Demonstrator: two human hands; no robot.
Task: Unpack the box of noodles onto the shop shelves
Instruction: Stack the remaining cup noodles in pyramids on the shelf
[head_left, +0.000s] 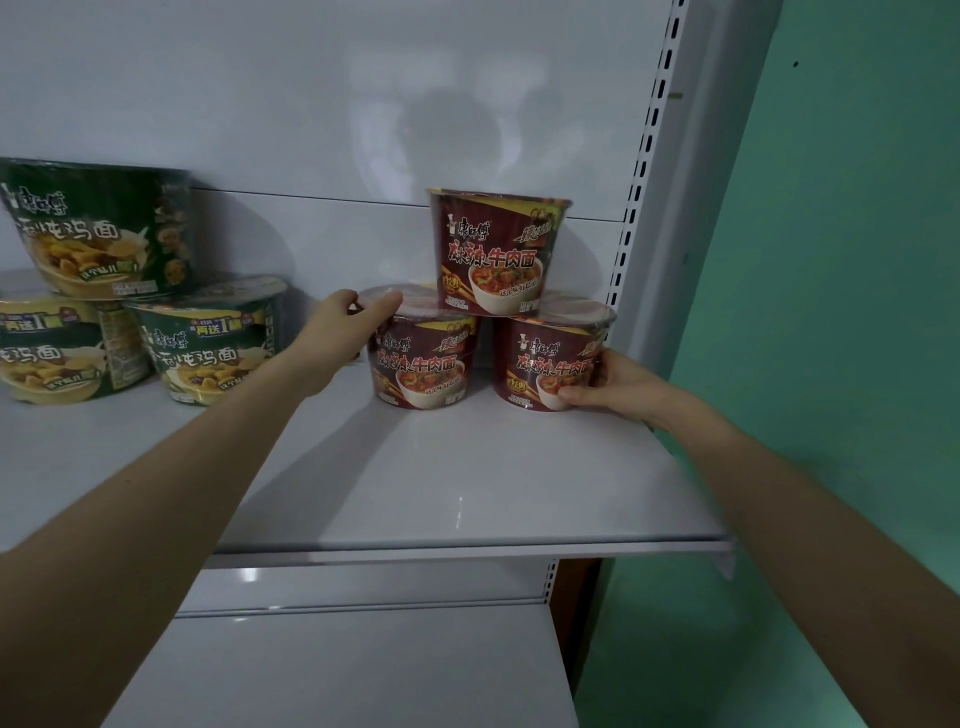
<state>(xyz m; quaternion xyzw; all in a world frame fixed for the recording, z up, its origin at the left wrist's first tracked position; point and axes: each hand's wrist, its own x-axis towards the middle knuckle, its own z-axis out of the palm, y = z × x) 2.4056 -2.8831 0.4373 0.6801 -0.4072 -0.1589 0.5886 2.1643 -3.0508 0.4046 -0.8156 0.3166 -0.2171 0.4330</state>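
On the upper shelf (415, 493), against a pale back panel (311, 104), two groups of noodle bowls are shown. A slotted upright (644, 156) and a green wall (857, 260) are seen to the right, and a lower shelf (363, 665) beneath. Both forearms are extended over the shelf front. The left grip (344, 323) is curled onto the lid rim of the lower-left red bowl (421, 364), which is pinched at its edge. The right grip (623, 387) is wrapped round the right side of the lower-right red bowl (540, 364), fingers curled against its wall near the base. A top red bowl (498, 254) is carried upright on the lids of these two, bridging them. Three red bowls are counted. Three green bowls are stacked likewise at left, well apart: one upper green bowl (98, 228) on two lower ones (208, 345).
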